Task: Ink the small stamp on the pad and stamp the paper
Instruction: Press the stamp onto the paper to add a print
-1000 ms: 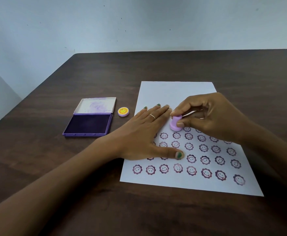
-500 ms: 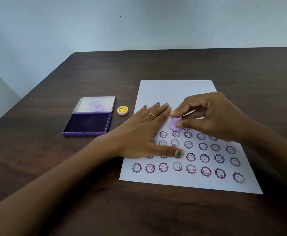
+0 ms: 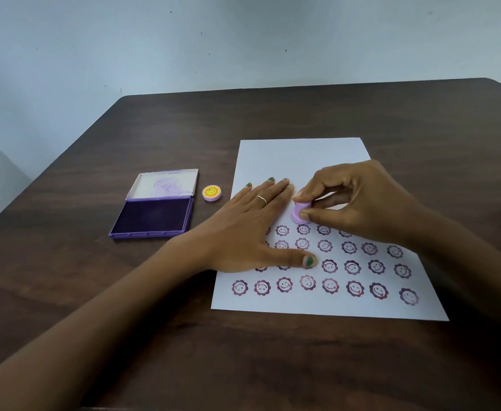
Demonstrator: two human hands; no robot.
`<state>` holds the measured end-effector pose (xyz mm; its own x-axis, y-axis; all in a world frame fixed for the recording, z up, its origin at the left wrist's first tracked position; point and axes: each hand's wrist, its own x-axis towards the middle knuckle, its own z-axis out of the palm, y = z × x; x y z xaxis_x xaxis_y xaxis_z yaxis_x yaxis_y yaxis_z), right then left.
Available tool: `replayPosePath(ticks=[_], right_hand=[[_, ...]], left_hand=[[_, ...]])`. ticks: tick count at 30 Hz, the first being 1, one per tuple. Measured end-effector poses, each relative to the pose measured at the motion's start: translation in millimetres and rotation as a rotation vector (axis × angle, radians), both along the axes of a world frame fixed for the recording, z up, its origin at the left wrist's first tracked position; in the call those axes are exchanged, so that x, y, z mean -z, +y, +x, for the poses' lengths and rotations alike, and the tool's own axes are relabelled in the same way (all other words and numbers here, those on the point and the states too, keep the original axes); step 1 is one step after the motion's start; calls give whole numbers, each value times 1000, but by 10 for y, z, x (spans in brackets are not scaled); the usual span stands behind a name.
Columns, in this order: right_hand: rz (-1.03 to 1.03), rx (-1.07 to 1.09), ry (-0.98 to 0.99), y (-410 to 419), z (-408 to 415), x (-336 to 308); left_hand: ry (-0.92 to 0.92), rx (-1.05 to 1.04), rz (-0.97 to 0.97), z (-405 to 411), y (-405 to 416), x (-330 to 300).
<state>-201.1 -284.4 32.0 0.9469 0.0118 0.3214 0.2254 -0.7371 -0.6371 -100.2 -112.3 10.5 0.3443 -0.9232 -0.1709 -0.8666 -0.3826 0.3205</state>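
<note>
A white sheet of paper (image 3: 296, 155) lies on the dark wooden table (image 3: 362, 108), with several rows of purple smiley-flower prints over its near half. My right hand (image 3: 359, 203) pinches the small lilac stamp (image 3: 299, 213) between thumb and fingers and holds it down on the paper just above the top row of prints. My left hand (image 3: 249, 229) lies flat, fingers spread, on the paper's left part, touching the stamp's left side. The purple ink pad (image 3: 154, 218) sits open to the left of the sheet, its lid folded back.
A small round cap with a yellow smiley top (image 3: 211, 193) lies between the ink pad and the paper. The far half of the sheet is unprinted. The table's left edge runs diagonally past the pad; a pale wall stands behind.
Both hands and the stamp stay in the same place on the paper. Only the camera view has shifted slightly.
</note>
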Motion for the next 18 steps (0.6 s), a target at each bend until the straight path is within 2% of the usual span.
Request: replayPosePath(ticks=[18], right_hand=[[96, 16, -7, 12, -37, 37]], left_hand=[[0, -8, 11, -12, -3, 12]])
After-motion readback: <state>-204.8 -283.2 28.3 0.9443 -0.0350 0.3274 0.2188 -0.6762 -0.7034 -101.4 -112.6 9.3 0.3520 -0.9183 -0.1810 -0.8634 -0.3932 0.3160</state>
